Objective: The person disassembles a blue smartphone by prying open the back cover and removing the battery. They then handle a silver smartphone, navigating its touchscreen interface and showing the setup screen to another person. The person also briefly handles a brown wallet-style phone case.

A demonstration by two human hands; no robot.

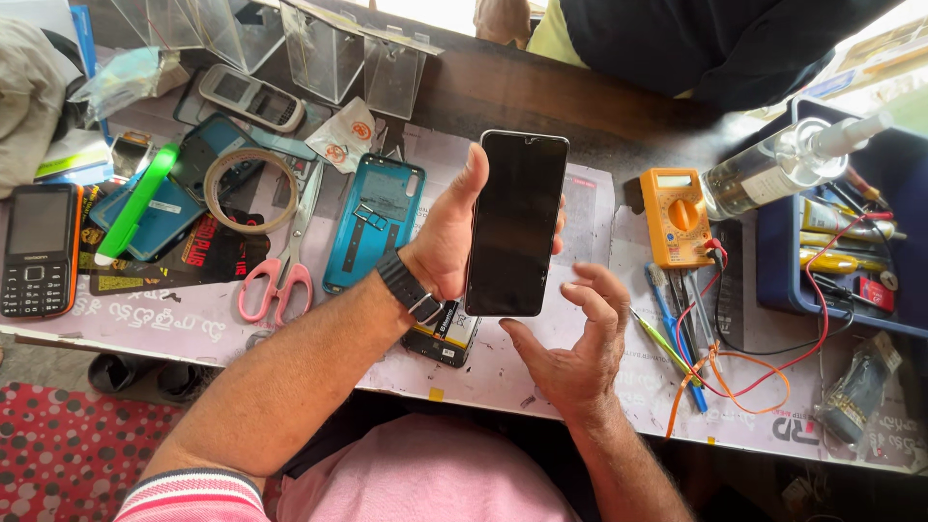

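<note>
Black-screened smartphone [516, 222] stands upright above the surface [541, 358], pinched at its edges by the left hand [447, 237]. The right hand [578, 346] hovers just beside its lower end, fingers spread, holding nothing. Pink-handled scissors [282, 266], a teal back cover [372, 220] and an orange multimeter [677, 215] lie around.

dark blank smartphone screen [515, 222] centre, grey keypad phone screen [37, 222] far left, pale multimeter display [674, 181] right

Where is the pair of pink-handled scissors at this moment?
In the head view, the pink-handled scissors lie on the left part of the table, between the roll of tape and the teal phone back cover, left of the left hand.
</note>
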